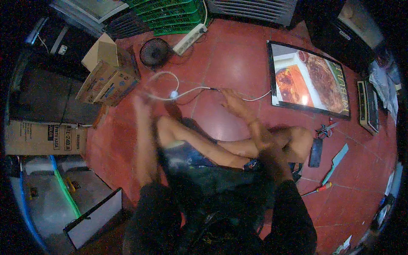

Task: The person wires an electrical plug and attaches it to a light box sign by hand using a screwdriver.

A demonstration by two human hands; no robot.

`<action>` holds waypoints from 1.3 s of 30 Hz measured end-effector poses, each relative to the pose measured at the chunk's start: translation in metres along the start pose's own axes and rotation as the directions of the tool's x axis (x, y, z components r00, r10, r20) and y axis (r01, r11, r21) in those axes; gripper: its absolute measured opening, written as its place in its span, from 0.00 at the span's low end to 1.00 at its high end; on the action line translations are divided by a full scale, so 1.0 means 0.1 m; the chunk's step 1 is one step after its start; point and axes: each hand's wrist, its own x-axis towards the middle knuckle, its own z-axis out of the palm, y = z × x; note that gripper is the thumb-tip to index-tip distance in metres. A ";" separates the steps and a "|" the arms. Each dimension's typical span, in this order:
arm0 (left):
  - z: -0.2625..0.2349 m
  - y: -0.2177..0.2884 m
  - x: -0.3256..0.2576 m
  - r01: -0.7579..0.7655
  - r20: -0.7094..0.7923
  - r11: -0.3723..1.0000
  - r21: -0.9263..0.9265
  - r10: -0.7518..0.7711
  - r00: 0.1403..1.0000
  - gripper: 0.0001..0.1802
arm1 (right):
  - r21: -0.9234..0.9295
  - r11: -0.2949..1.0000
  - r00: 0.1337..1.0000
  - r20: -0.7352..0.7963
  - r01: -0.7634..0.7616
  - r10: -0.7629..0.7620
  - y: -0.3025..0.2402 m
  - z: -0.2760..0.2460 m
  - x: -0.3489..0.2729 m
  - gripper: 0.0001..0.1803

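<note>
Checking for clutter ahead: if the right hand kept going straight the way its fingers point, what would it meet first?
The right hand points up-left along the white cable it holds. Beyond that lies bare red floor, then probably the white power strip; depth is unclear.

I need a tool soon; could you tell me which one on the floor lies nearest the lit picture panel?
The red-handled scissors, just below the panel's lower right corner; the screwdriver lies farther down.
</note>
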 end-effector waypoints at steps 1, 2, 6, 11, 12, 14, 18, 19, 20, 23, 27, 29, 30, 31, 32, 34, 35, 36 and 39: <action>0.13 0.00 -0.10 -0.001 0.001 1.000 -0.011 0.001 1.000 0.14 | -0.010 1.000 1.000 0.000 -0.003 0.003 -0.05 0.13 0.07 0.29; 0.21 0.03 -0.18 0.013 -0.104 0.999 0.040 -0.008 0.995 0.13 | -0.085 0.994 0.998 -0.026 -0.065 0.063 -0.10 0.24 0.15 0.25; 0.69 0.11 -0.16 0.114 -0.145 0.919 -0.376 -0.180 0.973 0.11 | -0.374 0.898 0.968 0.010 -0.231 0.253 0.43 0.40 0.30 0.18; 0.40 -0.27 -0.18 0.117 -0.248 0.796 -0.594 -0.320 0.914 0.08 | -0.275 0.958 0.993 -0.110 -0.076 0.048 0.33 0.63 0.35 0.12; 0.34 -0.26 -0.13 0.120 -0.262 0.721 -0.682 -0.394 0.881 0.07 | -0.316 0.947 0.982 -0.188 -0.052 -0.009 0.25 0.65 0.39 0.10; 0.19 -0.25 -0.09 0.142 -0.172 0.466 -0.873 -0.568 0.805 0.08 | -0.197 0.976 0.983 -0.175 -0.093 0.058 0.13 0.65 0.38 0.10; 0.09 -0.23 0.08 0.092 -0.102 0.260 -0.961 -0.646 0.756 0.12 | 0.193 0.975 0.994 0.006 -0.112 0.113 0.10 0.60 0.48 0.11; 0.14 -0.23 0.08 0.096 -0.098 0.257 -0.962 -0.650 0.753 0.12 | 0.191 0.974 0.993 0.009 -0.118 0.118 0.15 0.58 0.46 0.11; 0.21 -0.24 0.07 0.118 -0.188 0.427 -0.896 -0.609 0.771 0.12 | 0.226 0.950 0.976 0.089 -0.213 0.198 0.22 0.55 0.42 0.11; 0.27 -0.29 -0.03 0.142 -0.153 0.404 -0.904 -0.614 0.774 0.12 | 0.318 0.891 0.944 0.166 -0.324 0.284 0.31 0.50 0.24 0.12; -0.29 -0.59 0.17 0.018 0.020 -0.009 -1.000 -0.568 0.823 0.14 | 0.499 0.802 0.939 0.085 -0.329 0.333 0.02 0.40 0.35 0.13; -0.23 -0.58 0.04 0.029 0.077 -0.104 -0.994 -0.490 0.868 0.14 | 0.469 0.791 0.918 0.135 -0.392 0.374 -0.06 0.30 0.30 0.13; -0.18 -0.57 0.07 0.050 0.085 -0.081 -0.995 -0.521 0.850 0.15 | 0.432 0.788 0.897 0.158 -0.438 0.412 -0.06 0.21 0.28 0.13; -0.17 -0.55 0.10 0.070 0.089 -0.056 -0.996 -0.550 0.830 0.15 | 0.435 0.788 0.899 0.155 -0.435 0.410 0.01 0.23 0.27 0.13; -0.18 -0.53 0.11 0.070 0.086 -0.051 -0.996 -0.547 0.833 0.15 | 0.481 0.791 0.923 0.132 -0.379 0.362 0.06 0.26 0.29 0.13; 0.09 -0.38 0.06 0.194 0.055 0.178 -0.965 -0.585 0.809 0.10 | 0.509 0.789 0.935 0.109 -0.345 0.338 0.19 0.24 0.20 0.13; 0.10 -0.31 0.04 0.192 0.048 0.185 -0.964 -0.588 0.807 0.10 | 0.505 0.792 0.938 0.141 -0.343 0.316 0.14 0.23 0.20 0.13; 0.08 -0.28 0.05 0.171 0.020 0.201 -0.965 -0.589 0.808 0.10 | 0.503 0.797 0.942 0.167 -0.335 0.291 0.12 0.23 0.21 0.13; 0.08 -0.28 0.05 0.123 -0.032 0.243 -0.962 -0.550 0.835 0.11 | 0.397 0.880 0.960 0.009 -0.261 0.280 0.06 0.26 0.23 0.11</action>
